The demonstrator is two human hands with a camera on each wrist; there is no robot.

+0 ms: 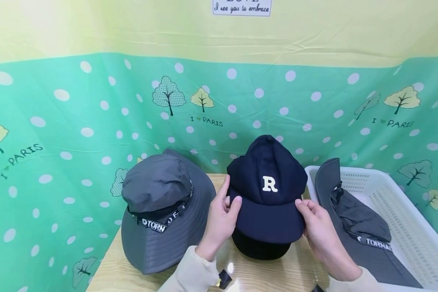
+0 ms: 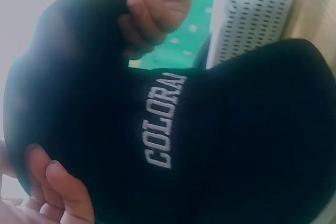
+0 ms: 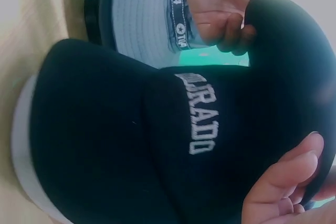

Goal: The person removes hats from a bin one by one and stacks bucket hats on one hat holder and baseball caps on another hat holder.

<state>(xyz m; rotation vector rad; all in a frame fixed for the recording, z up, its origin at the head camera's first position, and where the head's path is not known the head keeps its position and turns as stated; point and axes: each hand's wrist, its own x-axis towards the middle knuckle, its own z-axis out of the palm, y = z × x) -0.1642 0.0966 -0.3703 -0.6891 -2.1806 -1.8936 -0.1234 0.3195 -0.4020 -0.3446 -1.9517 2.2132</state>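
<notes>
A navy cap (image 1: 266, 223) with a white letter R on its front is held by its brim between my two hands. My left hand (image 1: 220, 215) pinches the brim's left side, its index finger lying up along the crown. The right hand (image 1: 319, 223) pinches the opposite side. Beneath it on the table is a black cap (image 1: 262, 248), mostly hidden in the head view. In the left wrist view this lower cap (image 2: 262, 129) shows white lettering starting "COLORA"; the right wrist view shows the end of the word on the cap (image 3: 94, 129). Whether the two caps touch cannot be told.
Left of the caps stands a grey bucket hat (image 1: 157, 186) with a lettered band. At right, another grey hat (image 1: 361, 219) lies in a white plastic basket (image 1: 416, 219). The wooden table (image 1: 124, 273) backs onto a green and yellow curtain (image 1: 95, 101). A pale rim (image 3: 21, 124) shows under the lower cap.
</notes>
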